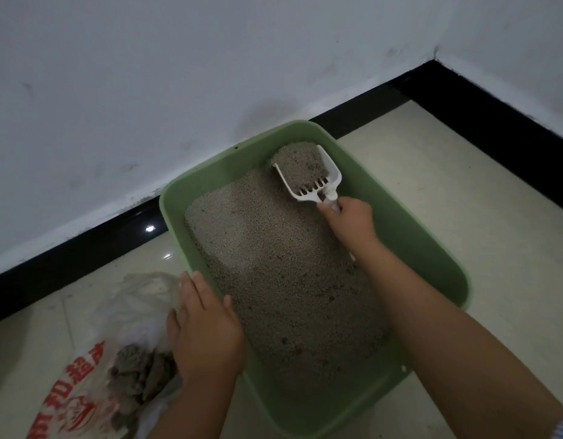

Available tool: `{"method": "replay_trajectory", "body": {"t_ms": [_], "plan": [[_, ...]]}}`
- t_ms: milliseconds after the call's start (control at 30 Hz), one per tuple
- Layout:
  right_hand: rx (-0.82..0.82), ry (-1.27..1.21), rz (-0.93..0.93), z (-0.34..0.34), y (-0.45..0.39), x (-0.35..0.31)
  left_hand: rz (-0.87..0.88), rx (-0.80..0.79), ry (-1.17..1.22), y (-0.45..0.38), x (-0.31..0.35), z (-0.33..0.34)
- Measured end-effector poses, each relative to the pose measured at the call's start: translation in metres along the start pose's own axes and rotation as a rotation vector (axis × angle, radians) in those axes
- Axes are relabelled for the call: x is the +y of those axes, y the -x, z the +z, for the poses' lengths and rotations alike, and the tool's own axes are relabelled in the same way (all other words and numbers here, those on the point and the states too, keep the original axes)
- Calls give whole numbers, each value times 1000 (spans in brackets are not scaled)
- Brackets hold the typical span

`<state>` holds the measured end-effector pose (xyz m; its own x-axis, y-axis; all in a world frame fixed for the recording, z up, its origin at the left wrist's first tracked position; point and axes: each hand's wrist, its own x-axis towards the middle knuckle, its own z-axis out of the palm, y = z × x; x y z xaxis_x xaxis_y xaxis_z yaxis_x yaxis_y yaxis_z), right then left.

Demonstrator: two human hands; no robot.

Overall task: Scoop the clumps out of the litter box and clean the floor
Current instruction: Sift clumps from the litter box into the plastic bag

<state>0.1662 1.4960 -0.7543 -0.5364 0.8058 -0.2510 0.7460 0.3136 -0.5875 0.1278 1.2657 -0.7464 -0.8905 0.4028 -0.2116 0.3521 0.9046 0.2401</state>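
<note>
Two hands at work: right hand point(350, 221) grips the loaded scoop point(308, 172) at the litter box's point(410, 236) far corner, left hand point(207, 327) lies flat-fingered on the rim, likely steadying it beside the bag point(93, 359) of clumps point(137, 375).

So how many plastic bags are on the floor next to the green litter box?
1. A single white plastic bag with red print lies on the floor left of the green plastic litter box, grey clumps inside it, the left hand at its edge. Others may lie outside the frame.

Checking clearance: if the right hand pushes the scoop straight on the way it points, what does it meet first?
Likely the far wall of the litter box; the scoop in the right hand already sits close to it. Depth is uncertain.
</note>
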Motion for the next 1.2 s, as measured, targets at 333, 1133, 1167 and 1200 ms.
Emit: {"method": "replay_trajectory", "body": {"t_ms": [333, 1133, 1167, 1200], "plan": [[-116, 148, -80, -23, 63, 19, -40, -63, 2, 6, 5, -10], [-178, 193, -127, -47, 121, 30, 54, -164, 14, 32, 0, -13], [-195, 211, -139, -45, 123, 30, 62, -169, 10, 33, -1, -13], [-189, 207, -140, -44, 125, 29, 72, -177, 5, 33, -2, -13]]}}
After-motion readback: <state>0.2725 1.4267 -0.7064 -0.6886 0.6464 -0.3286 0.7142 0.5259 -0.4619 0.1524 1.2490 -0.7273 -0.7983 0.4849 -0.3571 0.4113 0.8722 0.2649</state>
